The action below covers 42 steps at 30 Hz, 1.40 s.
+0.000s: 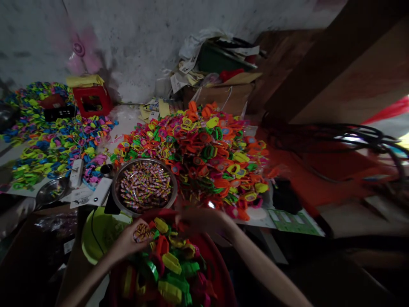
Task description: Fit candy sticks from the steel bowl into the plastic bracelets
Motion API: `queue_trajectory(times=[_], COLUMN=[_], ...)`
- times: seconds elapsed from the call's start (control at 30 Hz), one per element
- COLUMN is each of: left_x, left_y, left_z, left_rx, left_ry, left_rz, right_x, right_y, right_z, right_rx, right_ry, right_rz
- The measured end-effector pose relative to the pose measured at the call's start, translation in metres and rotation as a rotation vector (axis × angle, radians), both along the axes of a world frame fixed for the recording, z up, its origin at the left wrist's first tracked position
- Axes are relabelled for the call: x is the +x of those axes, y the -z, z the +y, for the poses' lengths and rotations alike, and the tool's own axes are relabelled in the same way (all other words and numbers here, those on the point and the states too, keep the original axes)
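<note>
My left hand (138,233) is closed around a handful of small wrapped candy rolls (142,233), above the left side of a red basin (223,267). Bright plastic toy watches (171,262) in yellow, green, orange and pink fill the basin. Over its far rim is my right hand (200,219), smeared by motion; whether its fingers grip anything does not show. Just beyond both hands, a round metal bowl (174,187) is full of similar wrapped rolls. A large heap of toy watches (220,157) lies on the table behind my right hand.
More watch pieces (60,145) are spread across the table's left side, around a red stool (92,100). A power strip (76,172), a white box (100,192) and a small metal bowl (51,192) lie nearer. A lime-green basin (92,238) stands left of the red one. Black cables (358,136) coil at right.
</note>
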<state>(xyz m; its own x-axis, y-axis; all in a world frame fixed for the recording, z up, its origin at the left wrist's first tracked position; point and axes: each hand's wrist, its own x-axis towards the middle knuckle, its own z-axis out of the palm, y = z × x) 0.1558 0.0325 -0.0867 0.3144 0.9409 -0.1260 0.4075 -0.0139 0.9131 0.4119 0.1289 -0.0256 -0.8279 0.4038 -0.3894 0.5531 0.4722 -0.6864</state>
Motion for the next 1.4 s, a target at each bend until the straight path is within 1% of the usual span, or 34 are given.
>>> queue_trajectory(times=[0.03, 0.07, 0.1, 0.17, 0.2, 0.23, 0.27, 0.3, 0.33, 0.37, 0.4, 0.43, 0.47, 0.5, 0.53, 0.57, 0.6, 0.63, 0.67, 0.7, 0.77, 0.83, 0.87, 0.9, 0.93, 1.0, 1.07, 1.13, 1.2, 1.27, 1.3, 1.37, 1.4], left_x=[0.0, 0.0, 0.0, 0.0, 0.0, -0.001, -0.002, -0.003, -0.004, -0.006, -0.008, -0.01, -0.011, -0.013, -0.015, -0.017, -0.019, -0.021, -0.022, -0.023, -0.024, -0.025, -0.026, -0.029, -0.032, -0.044, -0.058, -0.07, -0.079, -0.082, -0.082, -0.08, -0.078], left_y=[0.004, 0.006, 0.008, 0.009, 0.01, 0.01, 0.011, 0.012, 0.014, 0.015, 0.017, 0.018, 0.019, 0.019, 0.019, 0.018, 0.018, 0.018, 0.019, 0.02, 0.025, 0.029, 0.031, 0.031, 0.03, 0.025, 0.018, 0.012, 0.009, 0.009, 0.009, 0.008, 0.006], left_z=[-0.003, -0.006, -0.009, -0.016, -0.019, -0.022, -0.024, -0.026, -0.028, -0.03, -0.032, -0.033, -0.034, -0.035, -0.036, -0.036, -0.036, -0.035, -0.034, -0.034, -0.033, -0.035, -0.037, -0.04, -0.044, -0.052, -0.061, -0.068, -0.072, -0.073, -0.073, -0.072, -0.071], left_rx=[-0.016, -0.029, -0.04, -0.063, -0.081, -0.102, -0.122, -0.138, -0.149, -0.15, -0.142, -0.127, -0.104, -0.077, -0.055, -0.041, -0.034, -0.031, -0.038, -0.063, -0.134, -0.199, -0.213, -0.21, -0.197, -0.158, -0.111, -0.083, -0.072, -0.027, 0.009, 0.083, 0.121], left_ry=[-0.019, -0.018, 0.006, 0.072, 0.097, 0.108, 0.105, 0.093, 0.074, 0.038, -0.007, -0.063, -0.135, -0.229, -0.348, -0.476, -0.592, -0.7, -0.782, -0.837, -0.91, -0.967, -0.985, -1.001, -1.008, -1.016, -1.023, -1.052, -1.065, -1.032, -1.006, -0.968, -0.947], left_rz=[-0.019, -0.026, -0.022, 0.0, 0.005, -0.004, -0.025, -0.049, -0.066, -0.071, -0.068, -0.064, -0.065, -0.077, -0.104, -0.136, -0.162, -0.181, -0.2, -0.225, -0.286, -0.343, -0.357, -0.358, -0.345, -0.296, -0.237, -0.2, -0.174, -0.101, -0.047, 0.067, 0.133], right_x=[0.006, 0.011, 0.015, 0.021, 0.022, 0.023, 0.024, 0.025, 0.027, 0.031, 0.036, 0.042, 0.049, 0.057, 0.065, 0.072, 0.077, 0.08, 0.081, 0.08, 0.073, 0.064, 0.059, 0.054, 0.048, 0.036, 0.023, 0.011, 0.005, 0.006, 0.009, 0.014, 0.014], right_y=[-0.017, -0.036, -0.056, -0.092, -0.105, -0.113, -0.114, -0.108, -0.095, -0.075, -0.05, -0.021, 0.009, 0.038, 0.065, 0.088, 0.106, 0.12, 0.129, 0.135, 0.139, 0.136, 0.132, 0.128, 0.125, 0.119, 0.118, 0.121, 0.126, 0.126, 0.124, 0.113, 0.106], right_z=[0.015, 0.03, 0.042, 0.058, 0.06, 0.058, 0.052, 0.043, 0.031, 0.019, 0.007, -0.006, -0.018, -0.031, -0.043, -0.057, -0.071, -0.086, -0.101, -0.115, -0.14, -0.157, -0.162, -0.165, -0.166, -0.164, -0.16, -0.155, -0.15, -0.145, -0.142, -0.137, -0.135], right_rx=[0.018, 0.106, 0.249, 0.638, 0.817, 0.948, 1.018, 1.037, 1.013, 0.952, 0.891, 0.808, 0.678, 0.521, 0.331, 0.098, 0.007, -0.069, -0.139, -0.212, -0.463, -0.729, -0.831, -0.894, -0.901, -0.878, -0.847, -0.821, -0.726, -0.578, -0.477, -0.168, 0.015], right_ry=[0.024, 0.105, 0.247, 0.649, 0.823, 0.932, 0.996, 1.02, 1.014, 0.979, 0.958, 0.963, 1.016, 1.127, 1.281, 1.395, 1.45, 1.478, 1.495, 1.511, 1.605, 1.715, 1.759, 1.786, 1.783, 1.737, 1.669, 1.619, 1.585, 1.557, 1.548, 1.484, 1.399], right_rz=[0.008, 0.067, 0.189, 0.514, 0.653, 0.739, 0.768, 0.744, 0.681, 0.574, 0.461, 0.398, 0.359, 0.342, 0.352, 0.388, 0.38, 0.379, 0.384, 0.404, 0.513, 0.644, 0.698, 0.739, 0.759, 0.791, 0.801, 0.784, 0.762, 0.751, 0.746, 0.711, 0.678])
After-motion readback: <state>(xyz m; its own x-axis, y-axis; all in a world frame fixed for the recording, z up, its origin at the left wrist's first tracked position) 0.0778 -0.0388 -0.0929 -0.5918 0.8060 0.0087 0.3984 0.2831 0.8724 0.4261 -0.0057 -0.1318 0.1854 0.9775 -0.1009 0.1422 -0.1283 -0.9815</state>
